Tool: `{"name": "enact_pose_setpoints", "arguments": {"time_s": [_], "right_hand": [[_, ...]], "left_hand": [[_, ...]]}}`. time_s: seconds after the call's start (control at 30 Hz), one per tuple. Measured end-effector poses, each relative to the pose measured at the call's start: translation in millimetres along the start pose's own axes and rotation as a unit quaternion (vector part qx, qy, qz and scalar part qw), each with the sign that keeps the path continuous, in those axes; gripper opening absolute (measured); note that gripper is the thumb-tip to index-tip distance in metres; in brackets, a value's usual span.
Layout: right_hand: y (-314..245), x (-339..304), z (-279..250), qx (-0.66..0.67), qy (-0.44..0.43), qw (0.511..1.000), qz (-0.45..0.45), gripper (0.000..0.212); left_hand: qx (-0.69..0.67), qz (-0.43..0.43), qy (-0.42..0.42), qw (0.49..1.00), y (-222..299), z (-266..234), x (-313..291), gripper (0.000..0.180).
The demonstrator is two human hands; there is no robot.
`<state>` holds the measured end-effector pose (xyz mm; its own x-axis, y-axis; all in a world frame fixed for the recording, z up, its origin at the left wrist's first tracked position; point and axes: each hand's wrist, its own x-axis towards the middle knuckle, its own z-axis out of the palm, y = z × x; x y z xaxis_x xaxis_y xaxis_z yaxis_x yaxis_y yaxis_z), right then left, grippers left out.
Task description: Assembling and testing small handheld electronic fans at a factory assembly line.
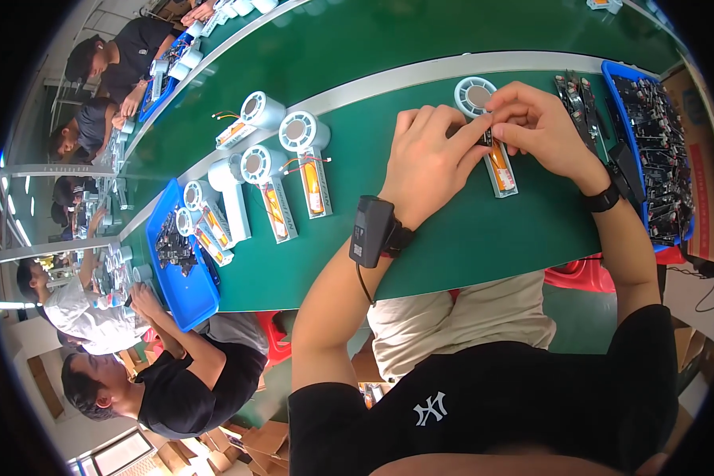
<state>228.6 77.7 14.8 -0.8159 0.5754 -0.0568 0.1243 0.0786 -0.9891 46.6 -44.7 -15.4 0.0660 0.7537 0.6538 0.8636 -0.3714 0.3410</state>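
A pale-blue handheld fan point(474, 95) lies on the green table in front of me, its round head away from me. An orange battery point(499, 164) sits in its open handle. My left hand point(436, 155) reaches over from the left, thumb and forefinger closed on a small black circuit board point(485, 138) above the handle's upper end. From the right, my right hand point(541, 131) meets it there with thumb and forefinger pinched. Whatever those right fingertips hold is too small and covered to make out.
To the left lie several similar fans point(303, 131) with batteries and thin wires. A blue tray point(184, 297) with black boards stands beyond them, near a seated co-worker point(182, 381). At right are loose black boards point(583, 111) and a full blue tray point(608, 70).
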Motion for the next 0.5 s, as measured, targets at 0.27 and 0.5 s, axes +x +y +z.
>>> {"name": "enact_pose_setpoints", "arguments": {"time_s": [0.27, 0.5], "right_hand": [[0.2, -0.4, 4.2, -0.01, 0.026, 1.0, 0.002, 0.025], [0.3, -3.1, 8.7, -0.006, 0.054, 0.999, 0.003, 0.024]], "left_hand": [[0.057, 0.007, 0.031, 0.998, 5.8, 6.1, -1.7, 0.036], [0.088, 0.002, 0.047, 0.995, 9.4, 10.9, -3.5, 0.036]]}}
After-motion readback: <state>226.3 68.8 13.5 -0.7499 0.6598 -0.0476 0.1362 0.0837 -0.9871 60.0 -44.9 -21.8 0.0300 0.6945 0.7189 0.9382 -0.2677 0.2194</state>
